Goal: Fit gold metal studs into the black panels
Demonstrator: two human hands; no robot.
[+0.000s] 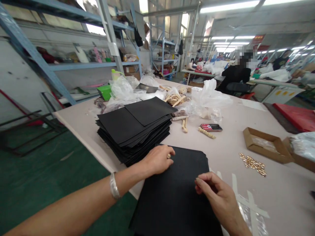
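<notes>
okay, our left hand [157, 160] curled on the black sheet [172, 196], right hand [218, 196] pinched narrow. light, stiff: we take its edge.

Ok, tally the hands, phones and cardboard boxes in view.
Hands, left hand and right hand: 2
Phone: 1
Cardboard boxes: 2
Total: 5

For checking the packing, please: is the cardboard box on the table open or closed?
Open: the cardboard box shows no lid on top, and clear plastic is visible inside.
</notes>
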